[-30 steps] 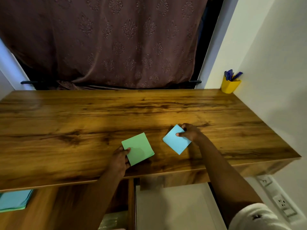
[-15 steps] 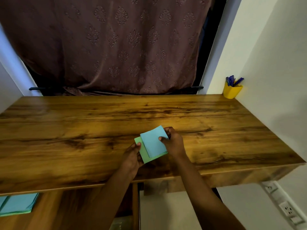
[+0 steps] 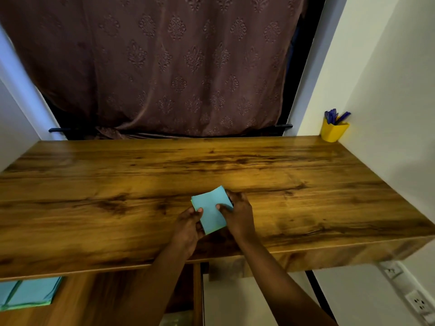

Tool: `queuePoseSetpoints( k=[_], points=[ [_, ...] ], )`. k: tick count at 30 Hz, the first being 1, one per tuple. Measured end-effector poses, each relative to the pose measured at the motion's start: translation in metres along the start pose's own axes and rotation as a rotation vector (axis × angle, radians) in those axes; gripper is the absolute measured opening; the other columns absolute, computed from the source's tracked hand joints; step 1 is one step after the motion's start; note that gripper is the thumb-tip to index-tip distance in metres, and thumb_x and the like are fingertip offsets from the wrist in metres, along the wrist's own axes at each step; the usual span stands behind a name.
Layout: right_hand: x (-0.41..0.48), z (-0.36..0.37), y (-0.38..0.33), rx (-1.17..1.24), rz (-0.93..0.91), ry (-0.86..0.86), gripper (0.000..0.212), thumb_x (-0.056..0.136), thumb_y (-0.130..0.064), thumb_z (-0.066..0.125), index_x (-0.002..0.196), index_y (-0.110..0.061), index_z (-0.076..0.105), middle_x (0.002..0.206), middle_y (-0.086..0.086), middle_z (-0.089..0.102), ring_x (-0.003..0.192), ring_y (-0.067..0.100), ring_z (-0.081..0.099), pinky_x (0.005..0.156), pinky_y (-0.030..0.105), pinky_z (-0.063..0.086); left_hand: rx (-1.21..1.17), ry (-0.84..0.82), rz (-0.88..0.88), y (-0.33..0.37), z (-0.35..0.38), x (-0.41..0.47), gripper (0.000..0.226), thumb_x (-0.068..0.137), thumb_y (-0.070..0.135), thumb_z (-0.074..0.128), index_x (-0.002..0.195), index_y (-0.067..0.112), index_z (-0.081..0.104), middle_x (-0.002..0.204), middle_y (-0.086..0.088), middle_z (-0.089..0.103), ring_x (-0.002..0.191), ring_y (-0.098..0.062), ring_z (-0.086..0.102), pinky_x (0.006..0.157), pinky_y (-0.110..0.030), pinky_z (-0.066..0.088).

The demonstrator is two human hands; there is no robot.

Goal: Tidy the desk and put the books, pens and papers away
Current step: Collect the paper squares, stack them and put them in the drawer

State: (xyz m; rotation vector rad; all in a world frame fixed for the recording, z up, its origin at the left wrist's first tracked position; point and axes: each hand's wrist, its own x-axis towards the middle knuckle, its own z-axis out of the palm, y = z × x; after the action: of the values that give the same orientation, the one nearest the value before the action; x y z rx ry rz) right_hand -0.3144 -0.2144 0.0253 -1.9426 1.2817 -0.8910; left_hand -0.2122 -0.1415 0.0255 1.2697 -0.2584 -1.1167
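**A:** What lies nearest, down and to the left of the left hand [image 3: 188, 222]?

**B:** A stack of blue and green papers [image 3: 26, 292] on a lower shelf [image 3: 98, 300], beneath the worktop [image 3: 117, 184]. I judge that is where loose sheets are being gathered.

**A:** And the hands themselves?

**B:** Both pinch one small bundle. The left hand has its thumb on top of the left edge, fingers underneath. The right hand [image 3: 237, 212] has its thumb on top at the right edge, fingers curled round the far side.

**A:** What is in the bundle?

**B:** A blue paper [image 3: 211, 210] lies uppermost. A sliver of green paper [image 3: 192, 203] peeks out beneath it, beside the left thumb. The bundle sits between the two hands, over the front part of the worktop. Whether it touches the wood I cannot tell.

**A:** Why grip it from both sides?

**B:** Probably to square the sheets up. Thin paper slides and bends, and opposite edges held firm keep the pair aligned for carrying away as one.

**A:** Beyond the hands?

**B:** Well off to the right of the right hand, in the back corner, stands a yellow cup [image 3: 334, 132]. Blue pens [image 3: 333, 116] stand upright in it, so they look already stored. Behind everything hangs a brown curtain [image 3: 164, 67].
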Motion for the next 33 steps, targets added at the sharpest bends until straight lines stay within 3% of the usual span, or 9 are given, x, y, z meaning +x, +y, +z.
queuePoseSetpoints(
  k=[3,6,9,12,15,17,22,26,33],
  points=[
    [0.009,-0.006,0.006,-0.091,-0.002,-0.079,0.051,0.087,-0.026,0.063,0.135,-0.015,0.049,0.134,0.009,0.05,0.126,0.027,0.042,0.101,0.04,0.042,0.001,0.002,0.009,0.002,-0.003,0.002,0.017,0.097,0.015,0.048,0.113,0.014,0.054,0.102,-0.007,0.063,0.091,-0.024,0.061,0.072,-0.037,0.052],
    [0.018,-0.015,0.009,0.048,0.141,-0.182,0.045,0.088,-0.019,0.063,0.13,-0.01,0.054,0.13,0.009,0.057,0.119,0.023,0.052,0.094,0.032,0.046,0.046,-0.01,0.033,0.007,-0.005,0.002,0.018,0.097,0.014,0.048,0.113,0.014,0.054,0.102,-0.006,0.062,0.091,-0.022,0.06,0.072,-0.036,0.052],
    [0.025,-0.021,0.01,0.197,0.169,-0.179,0.025,0.084,-0.006,0.066,0.109,-0.005,0.067,0.111,0.012,0.068,0.104,0.025,0.063,0.087,0.035,0.051,0.222,-0.034,0.122,0.011,-0.01,0.005,0.021,0.097,0.018,0.048,0.117,0.015,0.054,0.109,-0.006,0.062,0.098,-0.023,0.06,0.079,-0.041,0.052],
    [0.029,-0.027,0.009,0.285,0.065,-0.151,0.018,0.08,0.0,0.067,0.086,-0.017,0.068,0.092,0.008,0.071,0.09,0.022,0.067,0.08,0.041,0.054,0.493,-0.053,0.324,0.019,-0.022,0.012,0.026,0.096,0.021,0.05,0.12,0.015,0.057,0.117,-0.008,0.063,0.106,-0.024,0.061,0.087,-0.043,0.052],
    [0.026,-0.019,0.019,0.205,0.013,-0.148,0.01,0.08,-0.007,0.07,0.087,-0.014,0.069,0.09,0.005,0.072,0.085,0.017,0.067,0.075,0.036,0.054,0.802,0.022,0.496,0.016,-0.037,0.021,0.026,0.095,0.019,0.054,0.118,0.011,0.061,0.113,-0.008,0.066,0.098,-0.015,0.061,0.077,-0.025,0.051],
    [0.02,-0.009,0.028,0.11,0.01,-0.175,0.013,0.081,-0.011,0.07,0.094,-0.009,0.07,0.095,0.006,0.072,0.09,0.017,0.067,0.076,0.031,0.053,0.912,0.045,0.462,0.007,-0.044,0.023,0.03,0.095,0.019,0.053,0.122,0.01,0.06,0.117,-0.009,0.064,0.1,-0.013,0.058,0.069,-0.011,0.043],
    [0.01,0.003,0.031,0.147,-0.003,-0.115,0.015,0.084,-0.011,0.067,0.099,-0.011,0.07,0.099,-0.002,0.07,0.092,0.005,0.062,0.072,0.007,0.048,0.903,0.089,0.458,-0.006,-0.053,0.025,0.03,0.094,0.018,0.054,0.123,0.011,0.06,0.12,-0.01,0.063,0.107,-0.018,0.058,0.083,-0.022,0.045],
    [0.002,0.011,0.032,0.176,0.064,-0.125,0.014,0.084,-0.012,0.067,0.098,-0.014,0.07,0.1,0.002,0.072,0.092,0.011,0.064,0.079,0.028,0.055,0.95,0.061,0.446,-0.007,-0.064,0.022,0.033,0.094,0.021,0.056,0.126,0.015,0.06,0.123,-0.008,0.064,0.11,-0.02,0.06,0.088,-0.027,0.05],
    [-0.031,0.036,-0.026,0.454,0.169,-0.251,0.016,0.082,-0.007,0.069,0.096,-0.013,0.07,0.097,0.005,0.071,0.095,0.019,0.067,0.084,0.036,0.055,0.588,0.158,0.508,0.023,-0.118,-0.023,0.028,0.087,0.008,0.064,0.113,0.017,0.067,0.109,0.005,0.068,0.098,-0.004,0.063,0.079,-0.016,0.054]
  ],
)
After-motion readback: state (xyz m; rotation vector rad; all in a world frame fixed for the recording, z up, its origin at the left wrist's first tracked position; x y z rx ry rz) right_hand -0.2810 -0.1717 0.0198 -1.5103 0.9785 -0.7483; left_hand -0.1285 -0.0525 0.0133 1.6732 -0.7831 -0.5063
